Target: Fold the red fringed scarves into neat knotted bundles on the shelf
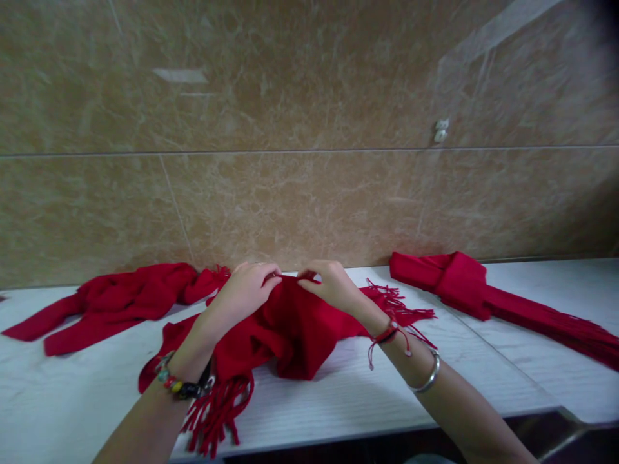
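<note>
A red fringed scarf (300, 328) lies bunched on the white wood-grain surface, its upper edge raised between my two hands. My left hand (246, 290) pinches that edge from the left, thumb against fingers. From the right, my right hand (331, 283) pinches the same edge a short way apart. One fringe (217, 412) hangs toward the front below my left wrist; another fringe (387, 296) spreads out behind my right wrist. Part of the scarf is hidden under my left forearm.
To the left lies a crumpled red cloth (135, 296). On the right is a knotted or folded red scarf (459, 283) with a long fringed tail. Behind the white surface (377, 393) rises a brown marbled tile wall (290, 206) with a small white fixture (441, 130).
</note>
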Tool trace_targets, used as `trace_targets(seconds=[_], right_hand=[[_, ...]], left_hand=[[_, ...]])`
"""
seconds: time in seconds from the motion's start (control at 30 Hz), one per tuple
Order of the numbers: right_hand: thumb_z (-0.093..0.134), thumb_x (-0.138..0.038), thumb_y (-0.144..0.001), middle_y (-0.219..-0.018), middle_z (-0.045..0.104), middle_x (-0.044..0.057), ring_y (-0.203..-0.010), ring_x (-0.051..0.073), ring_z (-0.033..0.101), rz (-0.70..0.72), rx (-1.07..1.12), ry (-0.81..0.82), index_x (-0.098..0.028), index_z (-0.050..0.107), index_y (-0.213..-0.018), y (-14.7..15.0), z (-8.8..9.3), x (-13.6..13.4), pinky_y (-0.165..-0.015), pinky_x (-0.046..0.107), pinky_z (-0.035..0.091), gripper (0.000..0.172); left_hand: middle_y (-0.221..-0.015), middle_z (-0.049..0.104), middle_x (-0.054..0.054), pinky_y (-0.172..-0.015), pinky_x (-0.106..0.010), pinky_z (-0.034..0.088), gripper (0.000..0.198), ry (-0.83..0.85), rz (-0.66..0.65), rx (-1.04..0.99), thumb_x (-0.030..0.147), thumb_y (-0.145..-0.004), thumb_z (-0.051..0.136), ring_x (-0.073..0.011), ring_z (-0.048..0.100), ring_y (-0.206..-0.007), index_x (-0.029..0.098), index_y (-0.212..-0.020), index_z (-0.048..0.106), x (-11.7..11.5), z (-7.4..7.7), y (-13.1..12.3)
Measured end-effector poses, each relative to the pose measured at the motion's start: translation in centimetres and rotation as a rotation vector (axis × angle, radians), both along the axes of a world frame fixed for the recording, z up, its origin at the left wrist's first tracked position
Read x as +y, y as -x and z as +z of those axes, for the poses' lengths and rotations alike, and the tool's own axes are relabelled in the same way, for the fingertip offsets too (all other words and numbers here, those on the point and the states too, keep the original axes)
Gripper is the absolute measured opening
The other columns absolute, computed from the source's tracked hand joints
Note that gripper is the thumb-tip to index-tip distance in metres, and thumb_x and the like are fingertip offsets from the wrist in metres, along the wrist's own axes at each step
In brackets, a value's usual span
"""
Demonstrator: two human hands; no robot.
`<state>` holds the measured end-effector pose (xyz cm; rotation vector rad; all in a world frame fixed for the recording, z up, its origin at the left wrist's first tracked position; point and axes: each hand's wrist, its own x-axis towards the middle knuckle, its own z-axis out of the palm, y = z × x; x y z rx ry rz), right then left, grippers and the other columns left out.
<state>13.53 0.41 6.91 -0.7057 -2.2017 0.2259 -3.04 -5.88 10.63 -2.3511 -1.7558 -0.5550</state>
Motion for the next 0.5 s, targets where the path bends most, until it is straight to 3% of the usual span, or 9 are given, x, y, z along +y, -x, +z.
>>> trace_targets(seconds=[0.17,0.33,0.43,0.5], right_hand=[[0.059,-0.02,-0.074,-0.08,0.069,0.005,-0.07,0.014,0.061,-0.001,-0.161,0.074,-0.016,0.068,-0.082,-0.9,-0.4,0.7,-0.064,0.023,0.042,0.013],[0.059,-0.021,-0.074,-0.083,0.07,0.005,-0.073,0.015,0.062,-0.069,-0.158,0.072,-0.017,0.069,-0.084,-1.7,0.3,1.2,-0.066,0.022,0.043,0.015],[0.06,-0.018,-0.073,-0.079,0.07,0.003,-0.071,0.014,0.062,-0.063,-0.164,0.073,-0.018,0.069,-0.081,-2.2,0.7,1.3,-0.065,0.021,0.043,0.012],[0.06,-0.016,-0.072,-0.076,0.07,0.002,-0.07,0.013,0.062,-0.05,-0.174,0.072,-0.019,0.069,-0.079,-2.2,0.7,1.3,-0.065,0.021,0.043,0.012]], left_hand=[[-0.081,0.066,-0.005,-0.071,-0.031,0.043,0.025,-0.116,0.192,-0.015,0.026,-0.081,0.036,-0.0203,0.06,-0.076,0.018,-0.082,0.059,-0.9,1.7,2.9],[-0.068,0.063,-0.003,-0.06,-0.032,0.039,0.025,-0.069,0.496,0.216,0.024,-0.078,0.035,-0.0195,0.06,-0.065,0.02,-0.075,0.059,-1.6,2.1,6.9],[-0.064,0.062,-0.001,-0.062,-0.035,0.04,0.025,-0.039,0.62,0.222,0.025,-0.077,0.037,-0.0199,0.06,-0.067,0.022,-0.066,0.059,-1.8,2.0,8.6],[-0.069,0.064,-0.004,-0.069,-0.042,0.04,0.025,-0.106,0.637,0.161,0.028,-0.078,0.038,-0.0252,0.06,-0.075,0.023,-0.068,0.06,-1.7,1.8,8.6]])
